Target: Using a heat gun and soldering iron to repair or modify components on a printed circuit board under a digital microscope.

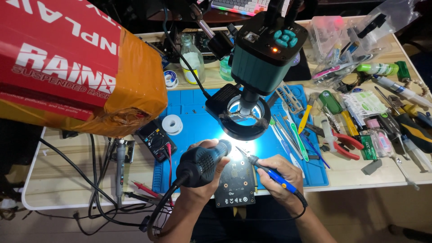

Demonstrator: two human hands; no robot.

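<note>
Left of the hands, a multimeter [155, 140] with red probes [146, 190] lies at the edge of the blue mat [191, 110], and a solder spool [172, 124] sits just beyond it on the mat. A cable [157, 211] trails from the left hand [203, 173], which is wrapped tight around the black hot-air handle [202, 164], nozzle aimed toward the lit spot under the ring light [244, 118]. Between the hands, near the front edge of the surface [351, 168], lies the dark circuit board [236, 183], its far end in the glare below the microscope camera [265, 49]. The right hand [278, 173] pinches a blue-handled iron [269, 171] like a pen, its tip reaching up-left to the bright end of the board; whether it touches there cannot be told. Right of that hand, tweezers [288, 132] and picks line the mat, with red cutters [344, 145] and syringes [405, 92] farther out.

The work looks mid-way through heating a joint on the board. The next move calls for steady hands: air held just over the spot, tip kept fine on the part, watching through the camera rather than the glare.
</note>
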